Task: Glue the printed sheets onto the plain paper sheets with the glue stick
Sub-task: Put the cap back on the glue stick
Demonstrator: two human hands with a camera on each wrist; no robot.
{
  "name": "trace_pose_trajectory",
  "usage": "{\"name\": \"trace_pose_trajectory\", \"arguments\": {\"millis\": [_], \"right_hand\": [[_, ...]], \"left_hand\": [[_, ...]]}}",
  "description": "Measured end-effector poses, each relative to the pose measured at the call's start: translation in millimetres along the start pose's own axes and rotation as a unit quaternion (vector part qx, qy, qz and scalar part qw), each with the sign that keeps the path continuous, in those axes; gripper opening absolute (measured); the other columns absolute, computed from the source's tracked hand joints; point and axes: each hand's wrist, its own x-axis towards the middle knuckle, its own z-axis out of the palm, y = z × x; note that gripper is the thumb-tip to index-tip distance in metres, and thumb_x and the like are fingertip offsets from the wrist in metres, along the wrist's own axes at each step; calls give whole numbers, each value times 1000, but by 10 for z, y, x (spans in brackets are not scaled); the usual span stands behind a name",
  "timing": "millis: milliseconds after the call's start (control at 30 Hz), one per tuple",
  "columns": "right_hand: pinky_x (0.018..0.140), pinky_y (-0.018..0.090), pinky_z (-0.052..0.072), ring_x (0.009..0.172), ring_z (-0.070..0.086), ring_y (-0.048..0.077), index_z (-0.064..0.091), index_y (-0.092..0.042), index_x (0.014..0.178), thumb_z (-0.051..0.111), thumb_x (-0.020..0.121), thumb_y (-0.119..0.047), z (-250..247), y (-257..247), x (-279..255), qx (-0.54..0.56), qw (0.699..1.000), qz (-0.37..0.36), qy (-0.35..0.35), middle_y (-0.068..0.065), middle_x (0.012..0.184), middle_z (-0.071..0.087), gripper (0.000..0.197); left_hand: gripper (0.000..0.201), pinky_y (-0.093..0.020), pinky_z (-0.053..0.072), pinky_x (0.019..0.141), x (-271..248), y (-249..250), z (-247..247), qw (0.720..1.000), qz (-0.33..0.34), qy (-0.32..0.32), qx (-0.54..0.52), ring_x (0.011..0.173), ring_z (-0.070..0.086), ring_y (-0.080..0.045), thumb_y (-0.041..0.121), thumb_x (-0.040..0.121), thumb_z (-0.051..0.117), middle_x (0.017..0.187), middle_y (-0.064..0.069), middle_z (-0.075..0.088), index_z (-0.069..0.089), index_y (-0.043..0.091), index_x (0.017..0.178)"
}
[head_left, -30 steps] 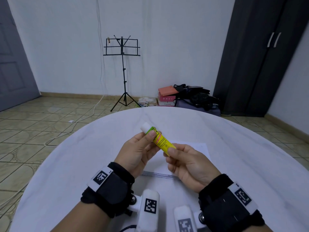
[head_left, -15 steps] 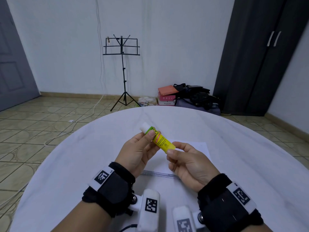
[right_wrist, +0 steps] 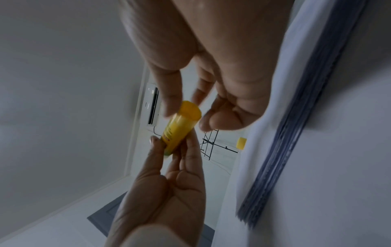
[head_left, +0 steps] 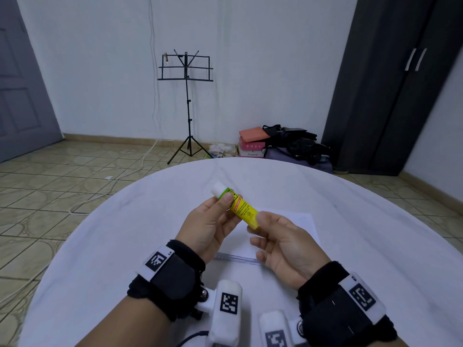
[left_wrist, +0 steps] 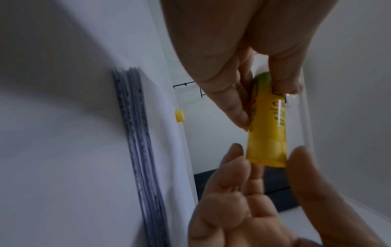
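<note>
From my left wrist camera I see my left hand [left_wrist: 243,55] pinching the upper part of the yellow glue stick [left_wrist: 267,123] between thumb and fingers, the tube hanging roughly upright in the air. Just below the glue stick, my right hand [left_wrist: 260,208] reaches up, its thumb and a fingertip touching the tube's bottom end on either side. Left of the glue stick lies a stack of paper sheets [left_wrist: 137,150] with grey-blue edges on the white table [left_wrist: 52,117], and a small yellow cap [left_wrist: 179,115] sits between the stack and the glue stick.

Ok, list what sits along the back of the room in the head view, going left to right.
Grey-blue panelled door → black folding music stand → stack of orange and pink boxes → heap of black bags → dark wardrobe with two white handles.
</note>
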Motion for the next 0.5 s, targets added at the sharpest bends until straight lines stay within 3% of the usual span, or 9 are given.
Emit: {"name": "trace_pose_trajectory", "arguments": {"millis": [67,167,233,300,367,400,500], "right_hand": [[47,24,39,55,56,15,63,-10,91,59,89,-30,3,-3,2,-9,1000,11,-1,11,76,67,21],[49,23,41,57,56,13,60,-7,94,62,87,-11,31,-9,3,-18,999,-18,27,10,79,65,8],[55,25,42,67,55,14,57,-11,95,66,81,0,38,-13,2,-59,996,-38,46,7,85,60,20],[59,26,42,72,55,13,56,-14,93,71,78,0,63,-81,-23,-148,987,-41,47,4,86,58,25],[59,25,41,73,55,12,58,-15,92,74,76,-10,125,-243,-34,-272,962,-31,24,1,85,60,23],[59,24,41,74,54,12,59,-15,89,74,77,-16,159,-352,-11,-331,943,-27,12,0,84,60,20],[56,23,40,77,52,14,59,-18,81,69,84,-27,295,-714,199,-475,879,-34,21,2,85,59,14]], "left_hand": [[19,-25,58,78,7,-12,-9,1000,-3,4,-3,84,69,-16,18,76,62,98,-12,67,64,5,90],[24,-23,58,71,10,-36,-8,1000,-12,0,-4,80,69,-14,19,75,61,97,-10,67,64,3,94],[30,-22,58,71,15,-54,-16,1000,-23,1,-3,80,69,-13,20,75,62,97,-9,68,63,2,98],[27,-26,58,77,28,-56,-40,999,-33,12,-15,84,67,-15,20,80,61,101,-9,67,63,2,99],[17,-31,57,80,54,-41,-71,998,-46,35,-28,85,64,-19,19,88,58,103,-12,66,64,4,95],[16,-32,57,76,71,-27,-88,997,-52,53,-36,82,63,-20,19,91,56,100,-13,67,65,5,90],[20,-28,58,52,127,15,-139,989,-78,115,-60,72,58,-21,16,95,53,83,-14,64,62,4,83]]}}
